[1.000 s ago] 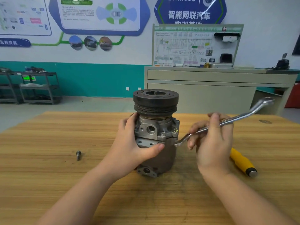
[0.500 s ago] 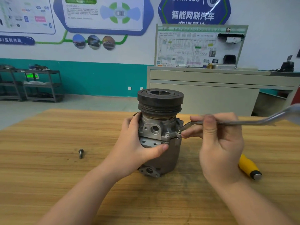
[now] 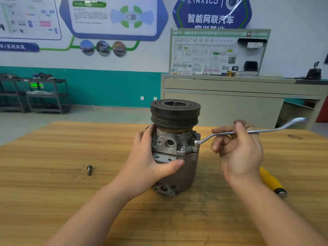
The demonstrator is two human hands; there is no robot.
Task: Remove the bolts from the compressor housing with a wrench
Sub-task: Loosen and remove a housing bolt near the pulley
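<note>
Gripping wrench (image 3: pixel 248 132) on compressor housing (image 3: pixel 174 153)

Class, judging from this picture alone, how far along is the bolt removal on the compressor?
Done: one bolt lies loose on the table. In hand: the right hand holds the wrench on a housing bolt while the left hand steadies the compressor. Left: another bolt remains seated.

automotive training workshop, wall posters (image 3: pixel 113 16), wiring diagram board (image 3: pixel 218 52), metal shelves (image 3: pixel 35 95)

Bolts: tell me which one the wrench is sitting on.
The bolt at the housing's right edge, under the wrench ring. Another bolt stands bare on the front flange, and a loose bolt lies on the table.
</note>
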